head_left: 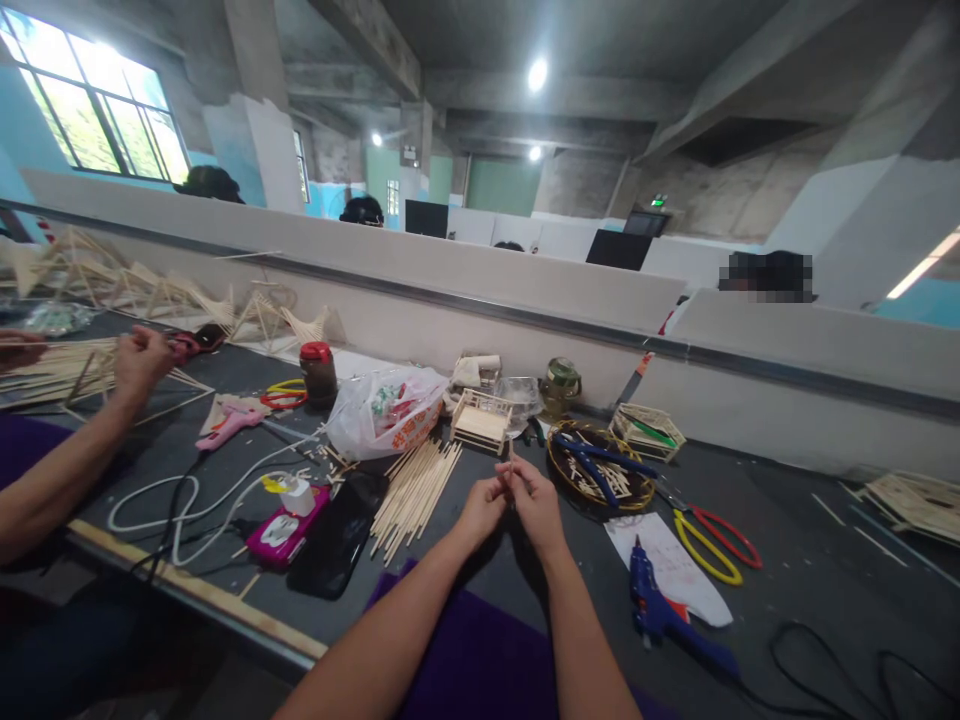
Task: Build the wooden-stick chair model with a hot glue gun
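My left hand (480,510) and my right hand (534,500) meet over the dark table (787,540), fingertips pinched together on a thin wooden stick (511,462) that stands upright between them. A bundle of loose wooden sticks (414,490) lies just left of my left hand. A small stick-built model (481,420) stands beyond my hands. A round tray (600,465) with blue pliers and stick offcuts sits to the right of my right hand.
A blue glue gun (660,610) lies on white paper at the right, beside yellow-and-red scissors (716,540). A plastic bag (382,410), pink glue gun (229,425), black phone (337,535) and cables lie left. A co-worker's hand (142,365) works sticks at far left.
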`<action>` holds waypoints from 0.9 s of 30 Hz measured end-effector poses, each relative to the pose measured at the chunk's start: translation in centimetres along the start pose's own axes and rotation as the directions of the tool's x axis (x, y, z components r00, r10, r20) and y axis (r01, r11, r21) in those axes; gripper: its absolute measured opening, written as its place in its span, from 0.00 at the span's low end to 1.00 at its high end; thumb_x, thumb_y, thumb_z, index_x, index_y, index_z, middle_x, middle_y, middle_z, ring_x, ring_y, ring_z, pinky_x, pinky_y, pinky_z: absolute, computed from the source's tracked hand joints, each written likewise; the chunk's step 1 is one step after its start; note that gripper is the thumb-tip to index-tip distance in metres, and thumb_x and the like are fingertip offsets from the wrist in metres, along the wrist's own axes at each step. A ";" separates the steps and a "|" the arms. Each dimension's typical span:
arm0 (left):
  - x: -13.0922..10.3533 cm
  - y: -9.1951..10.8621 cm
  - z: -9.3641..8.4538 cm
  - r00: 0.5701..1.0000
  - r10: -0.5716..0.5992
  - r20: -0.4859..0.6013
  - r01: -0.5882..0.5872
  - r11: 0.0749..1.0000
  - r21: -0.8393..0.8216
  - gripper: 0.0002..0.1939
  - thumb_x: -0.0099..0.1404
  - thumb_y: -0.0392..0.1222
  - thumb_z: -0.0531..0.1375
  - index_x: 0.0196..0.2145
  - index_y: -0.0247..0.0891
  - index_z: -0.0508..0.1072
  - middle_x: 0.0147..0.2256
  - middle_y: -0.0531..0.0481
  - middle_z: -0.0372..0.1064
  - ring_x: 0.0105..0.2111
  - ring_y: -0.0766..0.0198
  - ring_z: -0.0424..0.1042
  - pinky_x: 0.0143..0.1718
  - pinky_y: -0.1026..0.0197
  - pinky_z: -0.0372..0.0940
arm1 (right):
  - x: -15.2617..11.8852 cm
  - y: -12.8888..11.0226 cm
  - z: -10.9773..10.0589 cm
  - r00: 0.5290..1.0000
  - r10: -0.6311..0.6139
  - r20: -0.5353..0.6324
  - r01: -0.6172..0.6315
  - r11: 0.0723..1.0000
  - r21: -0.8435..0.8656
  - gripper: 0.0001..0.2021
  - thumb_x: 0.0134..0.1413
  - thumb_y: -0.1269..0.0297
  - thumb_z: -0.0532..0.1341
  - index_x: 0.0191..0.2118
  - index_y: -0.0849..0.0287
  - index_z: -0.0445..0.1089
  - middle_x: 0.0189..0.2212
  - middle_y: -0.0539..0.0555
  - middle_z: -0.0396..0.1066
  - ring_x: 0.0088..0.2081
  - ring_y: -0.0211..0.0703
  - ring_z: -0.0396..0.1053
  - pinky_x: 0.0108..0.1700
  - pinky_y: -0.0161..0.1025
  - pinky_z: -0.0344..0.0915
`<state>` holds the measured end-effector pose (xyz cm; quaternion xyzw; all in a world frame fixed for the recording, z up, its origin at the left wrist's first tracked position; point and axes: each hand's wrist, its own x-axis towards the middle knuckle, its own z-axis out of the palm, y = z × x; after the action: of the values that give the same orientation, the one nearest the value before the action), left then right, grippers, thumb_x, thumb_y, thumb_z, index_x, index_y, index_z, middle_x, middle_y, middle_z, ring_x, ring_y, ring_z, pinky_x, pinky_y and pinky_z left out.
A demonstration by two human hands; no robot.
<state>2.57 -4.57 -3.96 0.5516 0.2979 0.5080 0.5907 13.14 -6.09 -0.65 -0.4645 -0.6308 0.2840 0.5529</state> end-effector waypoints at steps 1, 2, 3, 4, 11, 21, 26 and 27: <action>0.1 -0.4 -0.2 1.000 -0.008 -0.001 0.008 0.999 0.046 0.23 0.57 0.57 0.63 0.30 0.30 0.78 0.26 0.47 0.73 0.30 0.62 0.68 0.36 0.62 0.62 | 0.0 0.1 -0.2 0.999 0.033 0.027 -0.033 0.999 0.000 0.11 0.57 0.57 0.59 0.36 0.55 0.77 0.40 0.57 0.78 0.51 0.54 0.70 0.55 0.50 0.62; 0.1 -0.7 -0.3 1.000 -0.011 -0.005 0.011 0.996 0.093 0.22 0.57 0.56 0.62 0.29 0.30 0.78 0.26 0.48 0.72 0.29 0.63 0.67 0.35 0.63 0.61 | 0.0 0.2 -0.4 0.997 0.064 0.047 -0.064 0.998 0.011 0.11 0.57 0.56 0.59 0.35 0.56 0.77 0.38 0.57 0.78 0.49 0.53 0.72 0.53 0.49 0.64; 0.1 -0.9 -0.4 1.000 -0.011 -0.012 0.013 0.991 0.135 0.20 0.58 0.54 0.62 0.28 0.30 0.77 0.26 0.49 0.72 0.29 0.64 0.67 0.34 0.63 0.60 | 0.1 0.2 -0.6 0.995 0.086 0.056 -0.088 0.996 0.034 0.11 0.56 0.56 0.60 0.35 0.56 0.77 0.37 0.56 0.78 0.48 0.53 0.72 0.52 0.48 0.65; 0.1 -1.1 -0.5 1.000 -0.009 -0.021 0.013 0.985 0.174 0.18 0.58 0.51 0.61 0.28 0.30 0.77 0.26 0.49 0.72 0.29 0.64 0.66 0.33 0.64 0.59 | 0.1 0.2 -0.8 0.994 0.101 0.052 -0.104 0.992 0.066 0.11 0.56 0.56 0.60 0.36 0.56 0.77 0.37 0.56 0.78 0.49 0.53 0.72 0.51 0.47 0.65; 0.0 -0.6 -0.5 0.999 -0.005 -0.045 0.021 0.935 0.355 0.08 0.54 0.38 0.59 0.28 0.34 0.78 0.25 0.52 0.71 0.27 0.65 0.65 0.31 0.65 0.57 | 0.3 0.6 -1.6 0.977 0.212 0.038 -0.213 0.933 0.291 0.11 0.52 0.55 0.63 0.36 0.57 0.74 0.39 0.57 0.78 0.42 0.49 0.74 0.40 0.42 0.69; 0.0 0.4 -0.2 1.000 0.007 -0.013 -0.005 0.989 0.147 0.09 0.52 0.42 0.63 0.24 0.32 0.76 0.23 0.51 0.68 0.27 0.66 0.63 0.32 0.64 0.57 | 0.3 0.0 -1.4 0.981 0.172 0.090 -0.191 0.938 0.288 0.09 0.53 0.57 0.62 0.36 0.56 0.75 0.39 0.56 0.78 0.48 0.50 0.72 0.54 0.48 0.64; 0.0 0.4 -0.1 0.998 0.018 -0.057 -0.011 0.993 0.116 0.12 0.53 0.45 0.64 0.26 0.31 0.76 0.23 0.52 0.67 0.26 0.67 0.61 0.30 0.65 0.56 | 0.3 -0.3 -1.5 0.984 0.151 0.098 -0.172 0.948 0.268 0.09 0.53 0.57 0.63 0.35 0.55 0.76 0.39 0.56 0.78 0.49 0.50 0.72 0.55 0.49 0.63; 0.0 0.5 -0.1 0.998 0.012 -0.060 -0.005 0.993 0.117 0.13 0.53 0.46 0.65 0.25 0.31 0.76 0.22 0.52 0.67 0.25 0.68 0.60 0.30 0.65 0.55 | 0.2 -0.3 -1.5 0.982 0.155 0.107 -0.178 0.948 0.263 0.09 0.52 0.57 0.63 0.34 0.56 0.76 0.39 0.57 0.78 0.48 0.51 0.72 0.54 0.49 0.63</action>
<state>2.33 -4.62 -3.54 0.5707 0.3423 0.5089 0.5460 14.49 -6.21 0.04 -0.4233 -0.5673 0.4328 0.5582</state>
